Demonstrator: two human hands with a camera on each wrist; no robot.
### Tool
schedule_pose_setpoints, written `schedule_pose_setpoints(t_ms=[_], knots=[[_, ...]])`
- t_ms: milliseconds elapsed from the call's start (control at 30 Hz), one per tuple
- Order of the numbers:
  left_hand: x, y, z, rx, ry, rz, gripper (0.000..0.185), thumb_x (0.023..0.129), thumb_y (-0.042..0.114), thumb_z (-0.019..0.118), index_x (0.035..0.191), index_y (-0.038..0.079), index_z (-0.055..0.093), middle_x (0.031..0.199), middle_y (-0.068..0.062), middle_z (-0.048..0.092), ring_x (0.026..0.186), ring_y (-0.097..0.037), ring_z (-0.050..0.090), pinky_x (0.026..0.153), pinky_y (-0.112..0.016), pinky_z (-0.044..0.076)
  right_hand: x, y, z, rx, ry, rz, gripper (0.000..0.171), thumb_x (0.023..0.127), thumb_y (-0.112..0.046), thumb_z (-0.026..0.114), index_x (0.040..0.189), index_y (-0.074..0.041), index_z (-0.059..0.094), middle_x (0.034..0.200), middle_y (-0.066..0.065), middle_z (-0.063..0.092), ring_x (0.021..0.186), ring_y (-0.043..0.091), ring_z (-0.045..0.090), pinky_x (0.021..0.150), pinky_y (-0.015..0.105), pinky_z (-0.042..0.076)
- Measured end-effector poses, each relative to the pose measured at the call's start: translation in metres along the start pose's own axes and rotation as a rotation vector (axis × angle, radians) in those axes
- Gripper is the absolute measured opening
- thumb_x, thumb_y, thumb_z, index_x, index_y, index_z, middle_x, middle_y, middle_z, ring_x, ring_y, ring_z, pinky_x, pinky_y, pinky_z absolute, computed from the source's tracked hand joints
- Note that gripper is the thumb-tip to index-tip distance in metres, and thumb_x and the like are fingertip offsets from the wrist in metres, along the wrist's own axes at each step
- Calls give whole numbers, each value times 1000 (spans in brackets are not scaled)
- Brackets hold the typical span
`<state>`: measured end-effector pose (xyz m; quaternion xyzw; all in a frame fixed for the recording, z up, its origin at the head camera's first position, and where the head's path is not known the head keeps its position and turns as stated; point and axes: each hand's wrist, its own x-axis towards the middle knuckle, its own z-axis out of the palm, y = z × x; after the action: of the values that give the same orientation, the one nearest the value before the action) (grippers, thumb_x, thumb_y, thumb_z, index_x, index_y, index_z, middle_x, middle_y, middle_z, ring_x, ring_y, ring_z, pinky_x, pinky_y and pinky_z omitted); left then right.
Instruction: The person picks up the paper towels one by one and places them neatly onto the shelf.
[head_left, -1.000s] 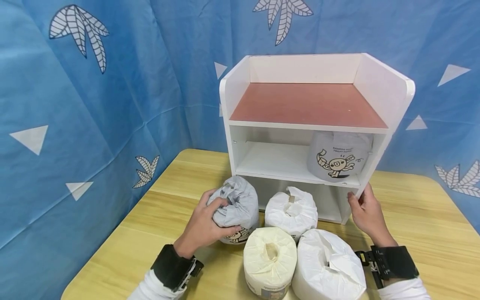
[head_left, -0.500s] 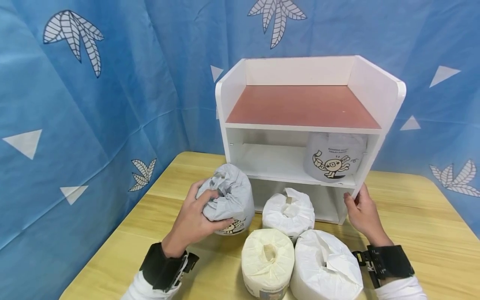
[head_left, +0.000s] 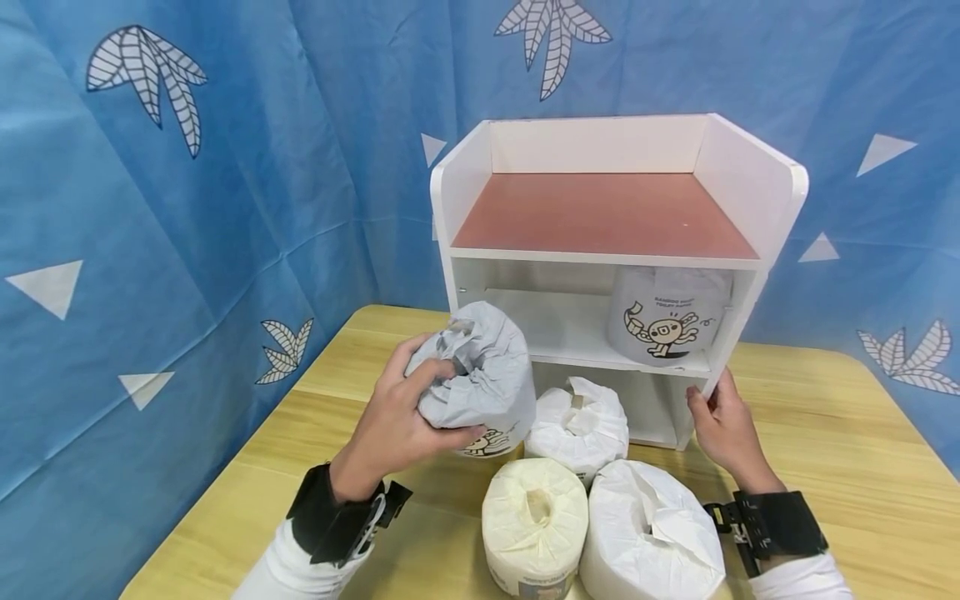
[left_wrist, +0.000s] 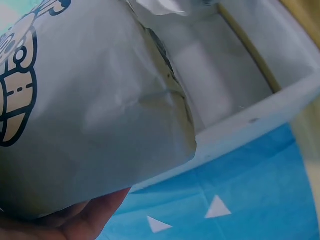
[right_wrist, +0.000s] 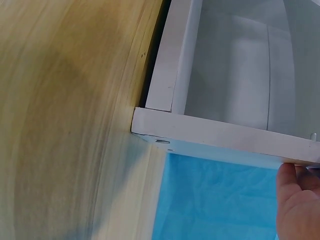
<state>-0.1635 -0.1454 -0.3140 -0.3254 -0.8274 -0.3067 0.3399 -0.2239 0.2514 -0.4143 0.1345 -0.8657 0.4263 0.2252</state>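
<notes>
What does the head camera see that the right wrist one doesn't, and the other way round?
Only the head view: the left hand gripping a gray toilet paper roll, a cream toilet paper roll, and the reddish-brown top board of the shelf unit.
Only the right wrist view: a small dark mark on the shelf unit and a dark strip along its bottom board.
Both: the right hand holding the shelf unit, the blue curtain and the wooden table.
</notes>
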Motion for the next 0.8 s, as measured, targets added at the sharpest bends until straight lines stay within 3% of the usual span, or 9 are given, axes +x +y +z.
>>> schedule_pose_setpoints(t_ms=[233, 433, 633, 800], knots=[[22, 9, 6, -65, 7, 10, 58, 55, 36, 92, 94, 12, 57, 127, -21, 49, 118, -31, 48, 88, -50, 48, 0, 0, 1, 23, -15, 23, 50, 101, -6, 39, 148, 1, 24, 113, 31, 53, 92, 40, 57, 69, 53, 50], [40, 12, 15, -82, 4, -15, 57, 53, 33, 93, 93, 11, 58, 126, -20, 51, 118, -33, 49, 89, -52, 47, 2, -1, 2, 28, -8, 15, 51, 101, -4, 40, 149, -1, 24, 116, 32, 52, 91, 38, 56, 69, 53, 50], [54, 13, 23, -86, -17, -75, 57, 54, 33, 92, 95, 11, 60, 127, -18, 50, 119, -30, 46, 89, -52, 44, 3, 2, 3, 56, -7, 15, 50, 101, -4, 40, 148, 0, 24, 123, 34, 49, 101, 46, 56, 75, 61, 49], [67, 14, 28, -100, -50, -70, 54, 56, 33, 92, 93, 11, 59, 127, -17, 50, 118, -28, 45, 88, -49, 44, 2, 6, 3, 57, -3, 6, 51, 100, -3, 39, 148, 0, 23, 124, 35, 48, 102, 48, 56, 75, 63, 49]])
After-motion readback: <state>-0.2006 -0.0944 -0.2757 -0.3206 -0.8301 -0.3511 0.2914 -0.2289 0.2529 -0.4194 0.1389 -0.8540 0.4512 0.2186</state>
